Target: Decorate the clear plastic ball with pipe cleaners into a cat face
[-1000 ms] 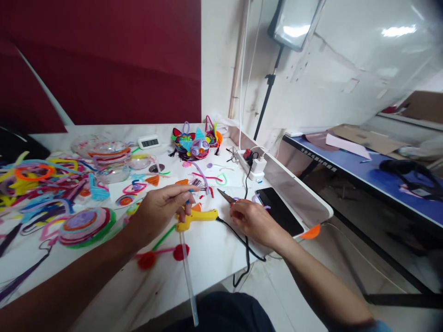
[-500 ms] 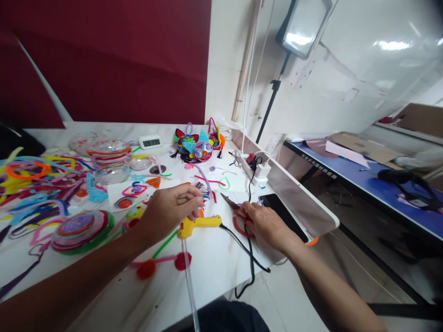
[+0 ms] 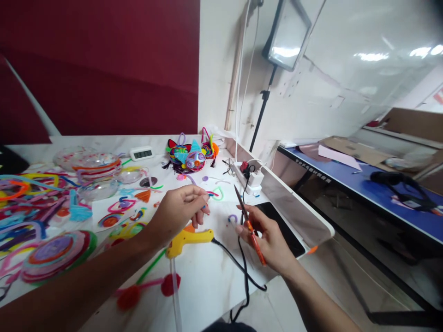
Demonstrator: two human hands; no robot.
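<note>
My left hand (image 3: 180, 210) hovers over the white table (image 3: 207, 272), fingers pinched on a small piece of pipe cleaner (image 3: 206, 208) with a blue tip. My right hand (image 3: 268, 235) is closed around orange-handled scissors (image 3: 247, 221), lifted off the table with the blades pointing up and away. A yellow glue gun (image 3: 188, 239) lies on the table just below my left hand, its black cord (image 3: 242, 272) running off the front edge and a clear glue stick (image 3: 176, 295) sticking out behind it.
Piles of coloured pipe cleaners (image 3: 31, 198) and coiled discs (image 3: 55, 251) cover the left side. Glass bowls (image 3: 90, 161), a small digital clock (image 3: 141, 152), a colourful mask-like piece (image 3: 190, 154), a power strip (image 3: 249, 177) and a black phone (image 3: 282, 226) lie around. A blue table (image 3: 367, 184) stands at right.
My right hand has picked the scissors up from the table and raised them, blades upward. My left hand has shifted slightly right, still pinching the small piece.
</note>
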